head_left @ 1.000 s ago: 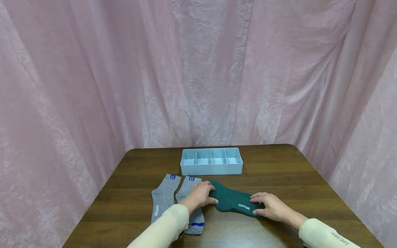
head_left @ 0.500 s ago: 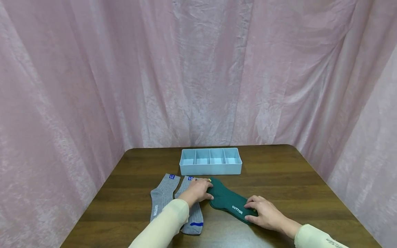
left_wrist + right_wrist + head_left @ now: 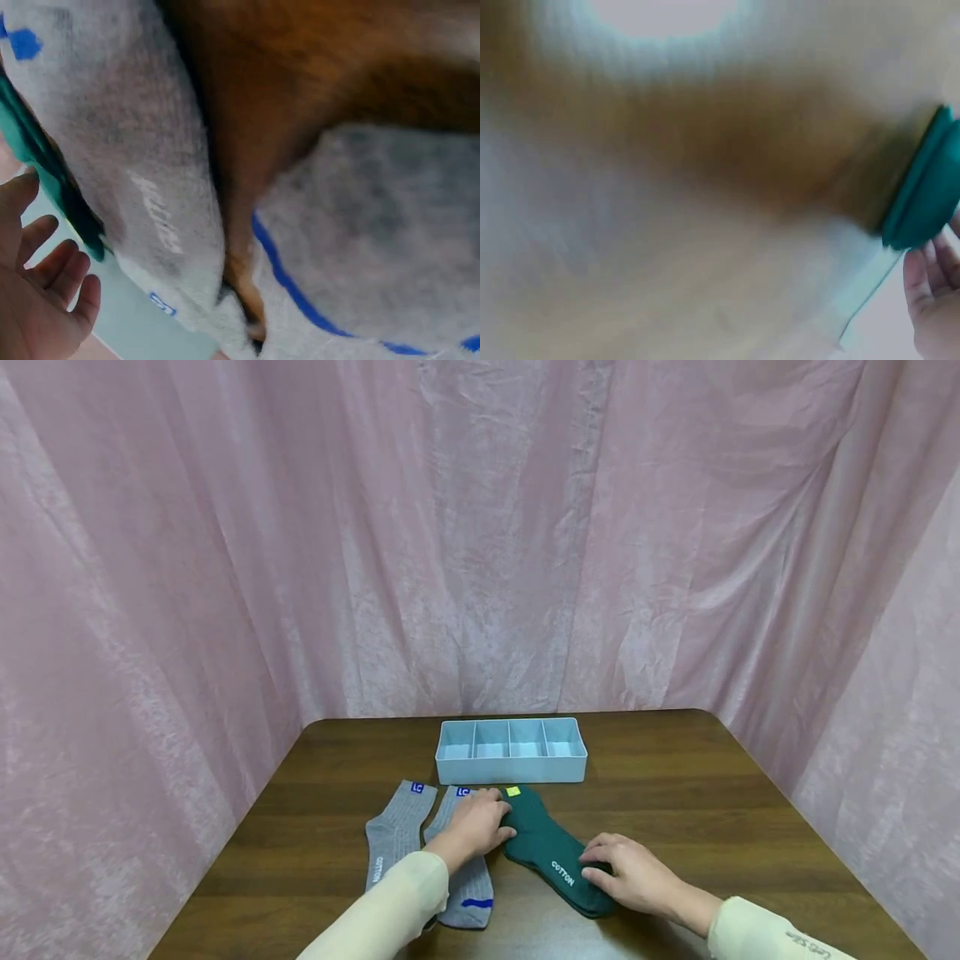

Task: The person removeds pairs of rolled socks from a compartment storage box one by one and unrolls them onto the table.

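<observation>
A stack of dark green socks (image 3: 546,843) lies slanted on the table, with "COTTON" lettering near the toes and a small yellow label at the cuff. My left hand (image 3: 476,827) reaches over a grey sock (image 3: 468,893), its fingertips right at the left edge of the green cuff. In the left wrist view its fingers are loosely bent beside the green edge. My right hand (image 3: 633,870) touches the right side of the toe end with relaxed fingers. In the right wrist view these fingers (image 3: 919,281) meet the green edge. Left of them lies another grey sock (image 3: 397,827).
A light blue box (image 3: 512,770) with several compartments stands behind the socks on the brown wooden table (image 3: 690,777). Pink curtains (image 3: 480,543) hang behind the table and along both sides.
The green socks have turned: the toe end has swung toward me and left, the cuff slightly away. My right hand has moved left with the toes; the yellow label has come into view.
</observation>
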Available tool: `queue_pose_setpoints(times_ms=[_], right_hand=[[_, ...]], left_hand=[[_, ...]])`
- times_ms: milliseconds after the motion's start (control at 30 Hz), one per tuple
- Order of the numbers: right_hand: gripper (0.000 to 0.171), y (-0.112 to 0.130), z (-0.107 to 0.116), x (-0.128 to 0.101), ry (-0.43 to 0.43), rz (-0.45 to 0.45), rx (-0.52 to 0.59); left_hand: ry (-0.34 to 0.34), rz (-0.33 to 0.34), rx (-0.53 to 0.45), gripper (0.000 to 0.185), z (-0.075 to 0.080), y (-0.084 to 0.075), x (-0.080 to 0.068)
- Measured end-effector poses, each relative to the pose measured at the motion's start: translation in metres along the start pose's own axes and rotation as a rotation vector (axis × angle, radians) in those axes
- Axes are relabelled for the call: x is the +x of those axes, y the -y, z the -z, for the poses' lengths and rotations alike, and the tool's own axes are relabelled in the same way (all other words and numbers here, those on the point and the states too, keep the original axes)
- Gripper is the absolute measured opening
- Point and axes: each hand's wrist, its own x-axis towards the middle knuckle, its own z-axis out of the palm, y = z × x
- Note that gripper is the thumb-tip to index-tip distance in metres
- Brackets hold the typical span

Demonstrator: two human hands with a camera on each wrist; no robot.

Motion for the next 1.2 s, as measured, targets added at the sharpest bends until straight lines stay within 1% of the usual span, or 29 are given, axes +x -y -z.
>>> queue_pose_setpoints(times_ms=[67,200,267,333,433,567,700,800,1000,1200], right_hand=[[0.025,-0.006,0.003,0.004,0.038,0.04,-0.025],[0.033,-0.01,0.004,0.01,0.153,0.101,-0.053],[0.035,-0.008,0.002,0.012,0.175,0.128,-0.073],[0.035,-0.004,-0.001,0.015,0.166,0.147,-0.09],[0.036,0.003,-0.006,0.018,0.154,0.149,-0.1],[0.039,0.01,-0.013,0.022,0.163,0.115,-0.092],[0.042,0.016,-0.02,0.025,0.166,0.099,-0.086],[0.043,0.02,-0.023,0.027,0.167,0.097,-0.079],[0.044,0.027,-0.025,0.027,0.151,0.092,-0.085],[0.046,0.032,-0.023,0.027,0.165,0.052,-0.087]], left_hand=[[0.009,-0.017,-0.015,0.042,0.003,-0.007,-0.004],[0.073,-0.009,-0.017,0.051,0.003,-0.02,-0.008],[0.091,-0.004,-0.011,0.052,0.002,-0.022,-0.008],[0.097,0.003,-0.014,0.052,0.003,-0.021,-0.007],[0.11,0.014,-0.058,0.052,0.005,-0.015,-0.006],[0.167,0.024,-0.141,0.053,0.007,-0.007,-0.004],[0.216,0.041,-0.179,0.053,0.008,-0.001,-0.002],[0.24,0.053,-0.19,0.052,0.008,0.002,0.0],[0.262,0.059,-0.215,0.052,0.008,0.003,0.004],[0.272,0.039,-0.173,0.053,0.011,0.001,0.007]])
